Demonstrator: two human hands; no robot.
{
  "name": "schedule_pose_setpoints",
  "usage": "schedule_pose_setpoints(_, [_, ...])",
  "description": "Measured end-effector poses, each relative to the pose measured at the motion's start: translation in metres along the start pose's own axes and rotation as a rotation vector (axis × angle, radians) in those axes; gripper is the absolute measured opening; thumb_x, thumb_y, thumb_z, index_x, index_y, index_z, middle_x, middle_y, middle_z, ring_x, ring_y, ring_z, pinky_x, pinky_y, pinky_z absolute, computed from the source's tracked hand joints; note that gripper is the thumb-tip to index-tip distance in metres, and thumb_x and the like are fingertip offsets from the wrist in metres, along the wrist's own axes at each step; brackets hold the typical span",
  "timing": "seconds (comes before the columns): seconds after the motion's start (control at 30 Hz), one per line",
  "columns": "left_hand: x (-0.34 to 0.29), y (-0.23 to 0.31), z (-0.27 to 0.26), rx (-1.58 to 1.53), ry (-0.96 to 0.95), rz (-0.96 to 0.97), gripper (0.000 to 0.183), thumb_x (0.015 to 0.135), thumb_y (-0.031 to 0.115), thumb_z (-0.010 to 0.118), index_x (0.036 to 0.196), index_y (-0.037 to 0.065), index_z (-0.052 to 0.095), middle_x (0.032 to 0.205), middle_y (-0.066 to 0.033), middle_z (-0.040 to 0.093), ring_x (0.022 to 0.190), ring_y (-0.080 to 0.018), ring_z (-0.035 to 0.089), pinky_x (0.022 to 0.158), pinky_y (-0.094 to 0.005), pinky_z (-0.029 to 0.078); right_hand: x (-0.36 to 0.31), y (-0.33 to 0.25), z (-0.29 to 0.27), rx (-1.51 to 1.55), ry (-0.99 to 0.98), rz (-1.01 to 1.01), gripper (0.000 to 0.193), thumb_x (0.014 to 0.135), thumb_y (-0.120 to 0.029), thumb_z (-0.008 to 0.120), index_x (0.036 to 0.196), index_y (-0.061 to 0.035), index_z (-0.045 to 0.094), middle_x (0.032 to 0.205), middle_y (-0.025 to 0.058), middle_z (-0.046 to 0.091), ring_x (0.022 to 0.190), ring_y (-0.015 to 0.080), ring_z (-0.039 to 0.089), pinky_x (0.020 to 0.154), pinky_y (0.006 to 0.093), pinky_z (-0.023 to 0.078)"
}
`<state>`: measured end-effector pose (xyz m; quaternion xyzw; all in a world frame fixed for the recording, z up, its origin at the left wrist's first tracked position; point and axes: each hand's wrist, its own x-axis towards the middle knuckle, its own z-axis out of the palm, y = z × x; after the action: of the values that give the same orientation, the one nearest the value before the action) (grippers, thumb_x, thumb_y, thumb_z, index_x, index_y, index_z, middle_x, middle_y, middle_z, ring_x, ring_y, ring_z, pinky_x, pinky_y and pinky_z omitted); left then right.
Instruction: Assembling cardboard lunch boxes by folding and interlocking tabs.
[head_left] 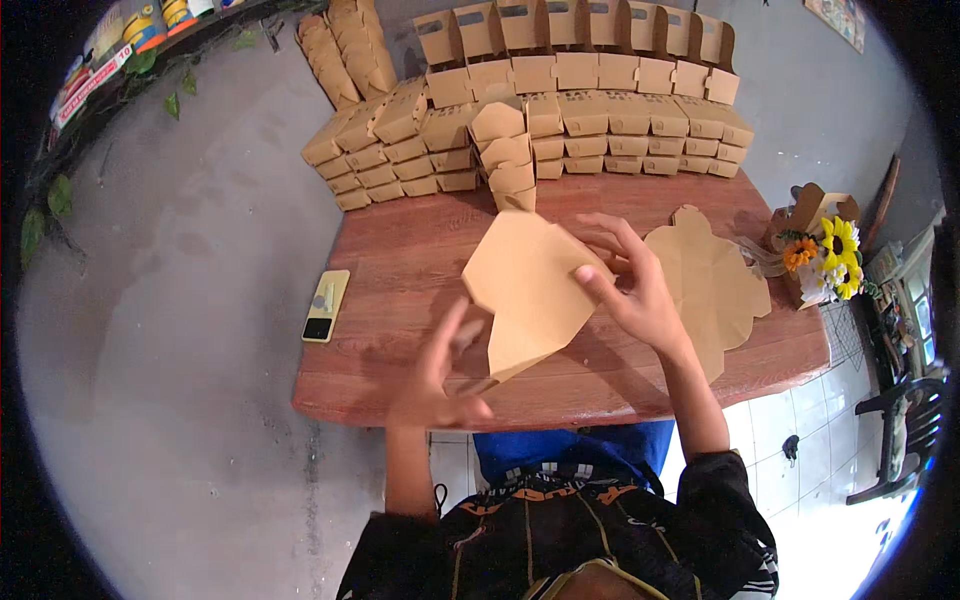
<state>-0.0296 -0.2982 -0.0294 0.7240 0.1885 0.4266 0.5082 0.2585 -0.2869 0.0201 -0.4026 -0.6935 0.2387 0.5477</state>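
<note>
A partly folded brown cardboard box point(530, 285) is held up over the middle of the wooden table, its flaps standing at angles. My right hand point(632, 285) grips its right edge, thumb on the near face and fingers along the far side. Beside the box's lower left edge is my left hand point(430, 375), its fingers apart and somewhat blurred; no firm hold shows there. Flat cardboard blanks point(705, 285) with rounded flaps lie to the right of my right hand, partly hidden by that forearm.
Rows of folded cardboard boxes point(590, 115) line the table's back, with a nested stack point(505, 150) in front. A phone point(320, 328) lies at the left edge of the reddish table point(390, 270). Artificial flowers point(838, 243) stand at the right end, and a dark chair point(905, 440) stands beyond.
</note>
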Motion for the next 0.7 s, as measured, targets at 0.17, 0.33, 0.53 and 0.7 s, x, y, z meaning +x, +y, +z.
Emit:
schedule_pose_setpoints(0.17, [-0.013,-0.013,0.023,0.381,0.114,-0.209,0.06,0.086,0.016,0.082,0.138,-0.002,0.056,0.119,-0.0136,0.07,0.109,-0.0169,0.066,0.095,-0.0334,0.053,-0.006,0.029,0.004,0.19,-0.089,0.34,0.044,0.104,-0.026,0.058,0.14,-0.0028,0.049,0.118,0.0209,0.069,0.103,0.0236,0.069,0.08,0.0333,0.055])
schedule_pose_setpoints(0.33, [0.003,-0.016,0.023,0.28,0.027,-0.21,0.039,0.093,0.011,0.073,0.127,-0.003,0.062,0.111,-0.011,0.072,0.102,-0.0143,0.066,0.09,-0.0311,0.053,-0.018,0.033,0.015,-0.567,-0.032,-0.221,0.052,0.095,-0.032,0.068,0.138,-0.0053,0.054,0.117,0.0218,0.07,0.104,0.0404,0.069,0.093,0.0441,0.053])
schedule_pose_setpoints(0.53, [0.014,-0.019,0.011,0.197,0.01,-0.506,0.031,0.095,0.015,0.071,0.121,-0.001,0.066,0.105,-0.0064,0.071,0.096,-0.0113,0.066,0.084,-0.0292,0.054,-0.018,0.026,0.02,-0.14,-0.324,-0.232,0.032,0.08,-0.008,0.079,0.111,-0.0038,0.074,0.105,0.0137,0.075,0.093,0.0296,0.071,0.085,0.0397,0.055])
schedule_pose_setpoints(0.7, [0.01,-0.027,0.024,-0.438,0.409,-0.506,0.04,0.09,0.01,0.074,0.127,0.0,0.062,0.113,-0.0063,0.068,0.107,-0.0171,0.065,0.096,-0.035,0.05,-0.014,0.026,0.031,-0.179,-0.075,-0.399,0.033,0.079,0.006,0.072,0.11,-0.0053,0.075,0.099,0.0114,0.074,0.082,0.0279,0.072,0.068,0.0338,0.057])
